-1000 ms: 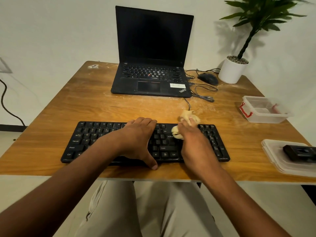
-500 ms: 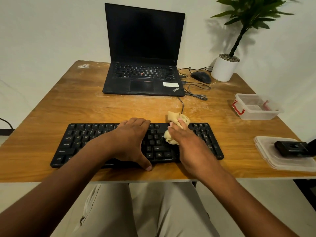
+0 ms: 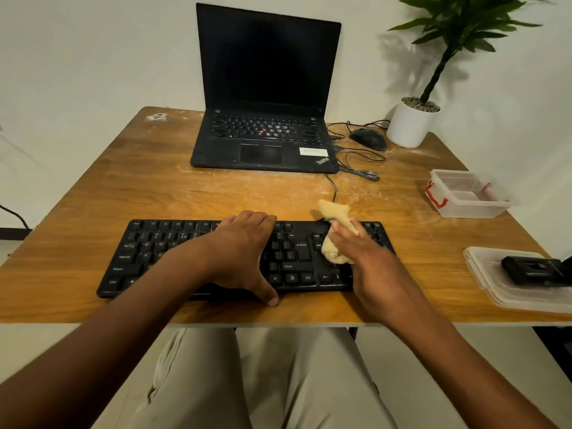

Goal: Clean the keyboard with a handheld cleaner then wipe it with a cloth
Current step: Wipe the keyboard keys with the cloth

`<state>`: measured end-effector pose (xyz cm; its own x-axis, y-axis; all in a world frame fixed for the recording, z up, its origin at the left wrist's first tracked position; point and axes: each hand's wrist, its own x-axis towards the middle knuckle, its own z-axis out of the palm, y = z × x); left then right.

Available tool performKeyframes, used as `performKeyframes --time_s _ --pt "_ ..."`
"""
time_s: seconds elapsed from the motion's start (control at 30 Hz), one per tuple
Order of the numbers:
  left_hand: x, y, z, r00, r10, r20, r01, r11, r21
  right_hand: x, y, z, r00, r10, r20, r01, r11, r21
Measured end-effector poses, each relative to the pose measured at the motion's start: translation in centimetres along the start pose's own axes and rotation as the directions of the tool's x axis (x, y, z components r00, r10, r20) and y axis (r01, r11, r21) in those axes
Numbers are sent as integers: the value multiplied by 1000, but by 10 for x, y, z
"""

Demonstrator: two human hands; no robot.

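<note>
A black keyboard (image 3: pixel 145 255) lies along the front of the wooden table (image 3: pixel 123 187). My left hand (image 3: pixel 238 255) rests flat on its middle keys, thumb on the front edge. My right hand (image 3: pixel 368 264) holds a bunched beige cloth (image 3: pixel 332 253) down on the keys at the keyboard's right end. One end of the cloth pokes out past the keyboard's far edge. The black handheld cleaner (image 3: pixel 532 269) lies on a clear plastic lid (image 3: pixel 495 292) at the right edge of the table, apart from both hands.
An open black laptop (image 3: pixel 263 140) stands at the back centre, with a black mouse (image 3: pixel 368 139), loose cables (image 3: pixel 359 168) and a potted plant (image 3: pixel 408 122) to its right. A clear plastic box (image 3: pixel 464 196) with red clips sits at mid right. Dusty smears mark the wood.
My right hand has slid the cloth to the right along the keyboard, toward its right end. My left hand has stayed where it was on the keys.
</note>
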<state>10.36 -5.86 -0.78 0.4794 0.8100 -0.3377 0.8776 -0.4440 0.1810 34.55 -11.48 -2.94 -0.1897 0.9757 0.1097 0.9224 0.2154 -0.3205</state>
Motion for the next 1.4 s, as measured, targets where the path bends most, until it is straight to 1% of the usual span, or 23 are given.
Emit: performKeyframes --time_s 0.1,0.2,0.27,0.3,0.37,0.43,0.47,0.5,0.57,0.63,0.77,0.87,0.93,1.03,1.1,1.17,1.2,1.3,1.4 --pt "2 0 0 1000 -7 5 7 1000 2 17 -16 4 999 35 -30 -34 999 26" --pt "2 -2 1 1000 -10 -4 10 1000 5 19 -40 11 998 -55 4 55 998 34" --pt "3 -3 2 1000 -7 -4 7 1000 3 6 -32 12 997 -78 3 78 996 41" --pt "2 -3 2 1000 -4 -2 4 1000 2 -1 -23 10 998 -54 -15 55 997 50" --pt "2 -3 2 1000 -1 1 1 1000 2 -4 -9 8 997 38 -74 -34 998 59" --pt "2 -2 1 1000 -3 11 3 1000 8 6 -9 12 985 120 -124 -115 992 51" --pt "2 -1 1 1000 -7 12 7 1000 9 12 -17 15 982 138 -130 -133 990 47" --pt "2 0 0 1000 -12 10 12 1000 7 16 -26 17 984 125 -126 -120 992 46" --pt "2 0 0 1000 -19 5 19 1000 6 16 -38 22 993 53 -103 -49 998 46" --pt "2 0 0 1000 -16 4 16 1000 5 5 -32 22 996 16 -89 -11 999 53" --pt "1 0 -1 1000 -5 9 5 1000 1 -7 -14 13 992 58 -113 -50 996 71" --pt "2 2 -2 1000 -11 8 11 1000 2 11 -30 18 990 84 -110 -79 995 54" --pt "1 2 -2 1000 -16 8 16 1000 2 15 -38 20 997 31 -76 -27 998 60" --pt "0 1 -3 1000 -9 12 9 1000 0 0 -21 14 999 -12 -43 16 994 112" --pt "1 1 -3 1000 -2 11 2 1000 4 -14 -5 2 995 32 -94 -15 984 178" --pt "2 0 -2 1000 3 7 -3 1000 6 -28 2 -7 982 94 -162 -59 977 205" --pt "2 -1 -1 1000 3 4 -3 1000 5 -35 1 -9 979 105 -174 -66 975 212" --pt "3 -2 0 1000 4 2 -4 1000 9 -48 -14 2 986 110 -125 -85 977 194" --pt "3 -2 0 1000 0 0 0 1000 12 -33 -28 14 977 152 -148 -131 981 140"
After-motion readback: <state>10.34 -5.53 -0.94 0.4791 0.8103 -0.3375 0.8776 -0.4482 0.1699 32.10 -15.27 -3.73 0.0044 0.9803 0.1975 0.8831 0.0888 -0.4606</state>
